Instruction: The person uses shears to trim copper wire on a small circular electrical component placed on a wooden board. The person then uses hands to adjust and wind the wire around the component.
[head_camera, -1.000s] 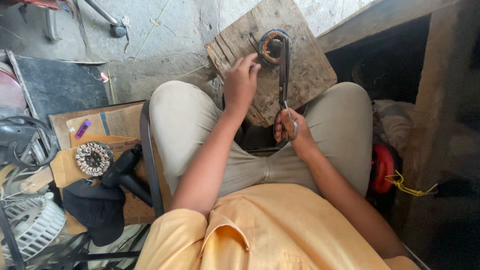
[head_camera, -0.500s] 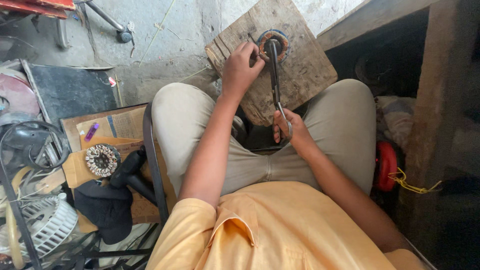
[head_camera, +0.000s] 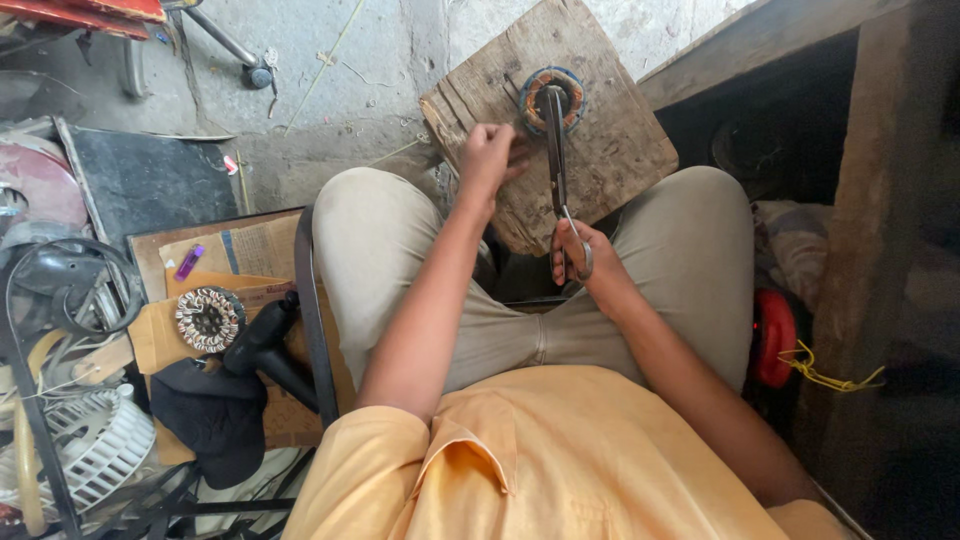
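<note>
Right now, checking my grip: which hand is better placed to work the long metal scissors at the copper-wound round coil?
Right. The right hand grips the long metal scissors by their handles, blades at the copper-wound round coil; the left hand rests beside it on the wooden board.

Left hand (head_camera: 487, 155) curled into a loose fist, arm stretched forward, right hand (head_camera: 580, 252) closed tight, elbow bent

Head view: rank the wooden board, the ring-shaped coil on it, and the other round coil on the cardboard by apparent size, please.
1. Wooden board, clearly largest.
2. and 3. Ring-shaped coil and round coil on the cardboard look alike in size; differing distance from the camera makes ranking them unsure.
</note>
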